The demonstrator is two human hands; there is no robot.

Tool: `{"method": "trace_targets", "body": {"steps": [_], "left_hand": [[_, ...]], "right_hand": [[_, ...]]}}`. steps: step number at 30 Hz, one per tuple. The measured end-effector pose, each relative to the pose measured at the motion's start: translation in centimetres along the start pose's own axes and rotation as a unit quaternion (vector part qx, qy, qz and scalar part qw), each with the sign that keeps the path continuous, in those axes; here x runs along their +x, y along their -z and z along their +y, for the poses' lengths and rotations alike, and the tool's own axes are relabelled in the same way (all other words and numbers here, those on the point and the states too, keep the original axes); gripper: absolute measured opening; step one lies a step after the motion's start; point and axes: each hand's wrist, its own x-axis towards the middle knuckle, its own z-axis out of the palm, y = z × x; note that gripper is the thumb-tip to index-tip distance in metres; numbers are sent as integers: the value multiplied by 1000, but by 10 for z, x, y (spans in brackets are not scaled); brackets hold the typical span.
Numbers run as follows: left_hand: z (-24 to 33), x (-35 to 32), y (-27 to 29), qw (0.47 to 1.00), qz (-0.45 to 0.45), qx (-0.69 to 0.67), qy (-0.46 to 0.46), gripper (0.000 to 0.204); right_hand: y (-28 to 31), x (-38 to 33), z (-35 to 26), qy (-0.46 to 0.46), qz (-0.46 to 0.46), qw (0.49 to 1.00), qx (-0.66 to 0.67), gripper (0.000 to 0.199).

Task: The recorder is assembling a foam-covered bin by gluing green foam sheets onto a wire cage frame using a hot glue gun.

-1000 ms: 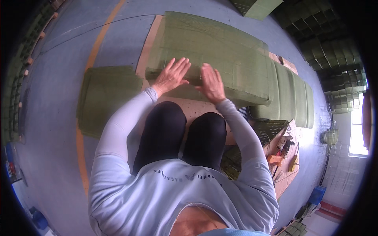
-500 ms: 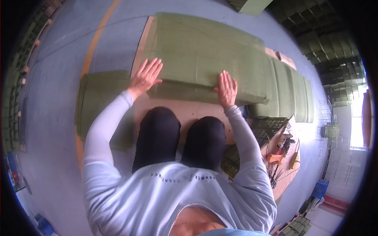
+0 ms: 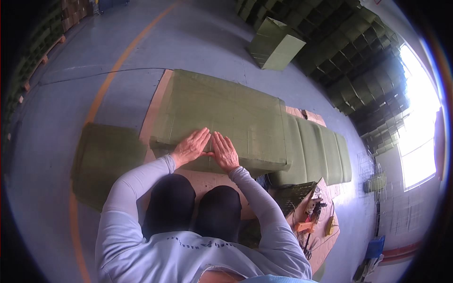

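Currently, left hand (image 3: pixel 191 147) and right hand (image 3: pixel 224 152) lie flat, palms down, thumbs touching, gripping nothing, on one green cushion (image 3: pixel 222 118) at twelve o'clock from two knees (image 3: pixel 198 198).

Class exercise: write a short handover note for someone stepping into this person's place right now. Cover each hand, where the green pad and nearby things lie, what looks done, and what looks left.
Left hand: open, flat on the big green pad, near its front edge.
Right hand: open, flat beside the left, thumbs almost touching.
The pad lies on cardboard on the floor, before the kneeling person.
Another flat green piece lies to the left; a row of folded green pads to the right, tools nearer.
Done: pad laid out flat.
Left: probably pressing the rest; nothing is gripped.
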Motion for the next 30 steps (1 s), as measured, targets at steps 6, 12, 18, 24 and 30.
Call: {"method": "trace_targets", "body": {"steps": [6, 12, 18, 24, 30], "left_hand": [[1, 1, 2, 998, -16, 64, -15, 75], [-29, -21, 15, 1000, -20, 11, -3, 77], [-81, -61, 28, 998, -58, -11, -35, 78], [-79, -75, 20, 998, -30, 37, -30, 75], [-73, -75, 21, 995, -29, 92, -1, 82]], "right_hand": [[-9, -7, -2, -31, 36, 999, -11, 73], [10, -20, 9, -32, 13, 999, 28, 80], [37, -98, 97, -77, -37, 996, 7, 81], [15, -108, 89, -88, 38, 995, -21, 75], [7, -111, 81, -150, 75, 984, -61, 75]]}}
